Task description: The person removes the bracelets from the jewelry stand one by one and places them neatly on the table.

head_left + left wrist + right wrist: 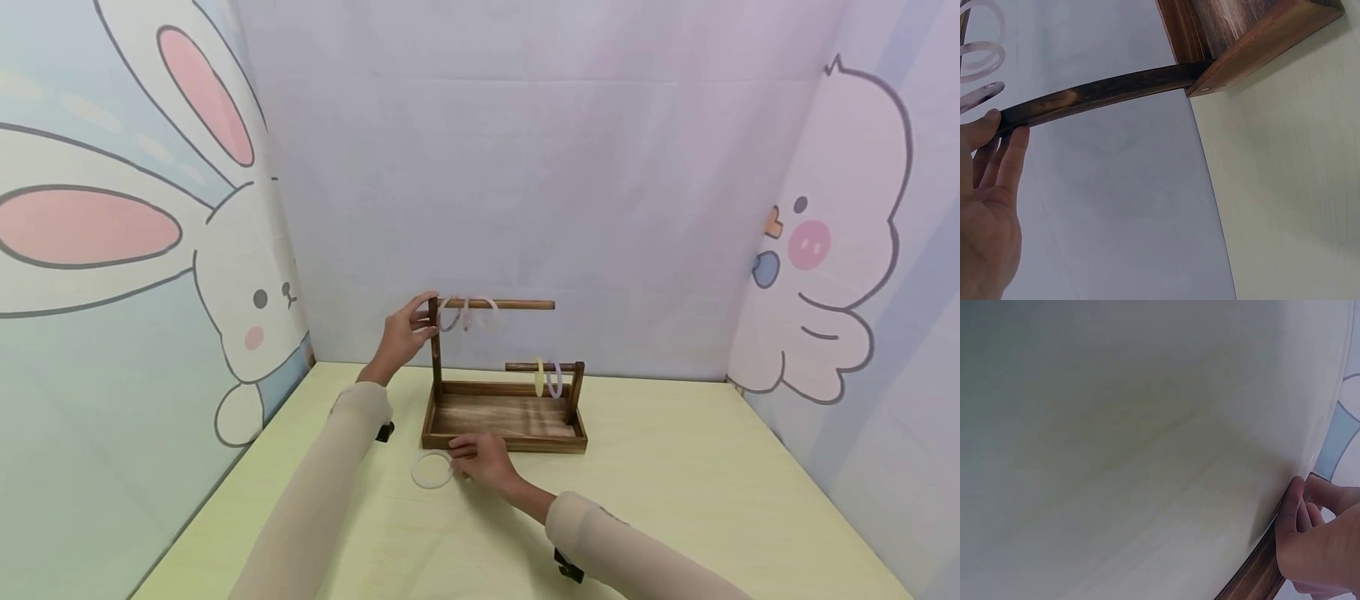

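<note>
At the top of the wooden rack's tall left post [437, 358], my left hand [400, 337] grips the wood between thumb and fingers; the left wrist view shows the hand [994, 200] around the end of the dark post [1104, 94]. Several pale bangles [467, 314] hang on the upper bar, close to that hand. In front of the tray, my right hand [487, 462] pinches the right edge of a white ring [413, 477] low over the table. The right wrist view has the hand [1316, 540] beside the tray's edge [1257, 569], fingertips together; the ring is hard to make out there.
A yellow bangle [539, 377] and a purple bangle [558, 381] hang on the lower bar [519, 367] at the right. The tray [525, 445] forms the rack's base on the pale yellow table [675, 483]. Behind stands a light curtain [600, 183], with printed cartoon animals on both sides.
</note>
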{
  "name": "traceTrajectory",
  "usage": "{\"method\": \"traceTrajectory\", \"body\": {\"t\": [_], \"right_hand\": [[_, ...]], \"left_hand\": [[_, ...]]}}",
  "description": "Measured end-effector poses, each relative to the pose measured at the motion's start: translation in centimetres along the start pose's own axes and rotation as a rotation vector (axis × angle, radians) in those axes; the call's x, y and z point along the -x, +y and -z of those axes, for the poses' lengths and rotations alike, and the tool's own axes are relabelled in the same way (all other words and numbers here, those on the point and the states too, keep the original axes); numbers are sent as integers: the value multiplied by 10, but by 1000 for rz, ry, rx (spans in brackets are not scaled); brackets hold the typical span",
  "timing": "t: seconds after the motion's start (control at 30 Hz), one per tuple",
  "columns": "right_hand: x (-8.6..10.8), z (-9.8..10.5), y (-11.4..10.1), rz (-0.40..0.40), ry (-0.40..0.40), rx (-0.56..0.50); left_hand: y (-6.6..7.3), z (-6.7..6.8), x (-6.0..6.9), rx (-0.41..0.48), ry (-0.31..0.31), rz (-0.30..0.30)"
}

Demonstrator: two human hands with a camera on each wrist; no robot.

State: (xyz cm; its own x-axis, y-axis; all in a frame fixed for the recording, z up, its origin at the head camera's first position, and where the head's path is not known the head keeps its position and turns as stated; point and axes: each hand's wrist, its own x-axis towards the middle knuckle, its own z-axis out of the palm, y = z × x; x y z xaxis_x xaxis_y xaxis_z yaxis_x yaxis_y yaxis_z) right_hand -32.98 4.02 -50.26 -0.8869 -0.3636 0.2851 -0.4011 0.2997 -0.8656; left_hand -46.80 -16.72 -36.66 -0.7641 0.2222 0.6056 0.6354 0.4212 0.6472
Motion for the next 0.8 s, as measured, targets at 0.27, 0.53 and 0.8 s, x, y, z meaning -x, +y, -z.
{"method": "traceTrajectory", "body": {"t": [0.27, 0.53, 0.8], "right_hand": [[-2, 2, 3, 29, 0, 39], [-1, 3, 2, 25, -9, 71], [-1, 2, 3, -7, -17, 41]], "left_hand": [[0, -2, -1, -7, 5, -21], [-1, -1, -1, 6, 4, -20], [0, 0, -1, 15, 0, -2]]}}
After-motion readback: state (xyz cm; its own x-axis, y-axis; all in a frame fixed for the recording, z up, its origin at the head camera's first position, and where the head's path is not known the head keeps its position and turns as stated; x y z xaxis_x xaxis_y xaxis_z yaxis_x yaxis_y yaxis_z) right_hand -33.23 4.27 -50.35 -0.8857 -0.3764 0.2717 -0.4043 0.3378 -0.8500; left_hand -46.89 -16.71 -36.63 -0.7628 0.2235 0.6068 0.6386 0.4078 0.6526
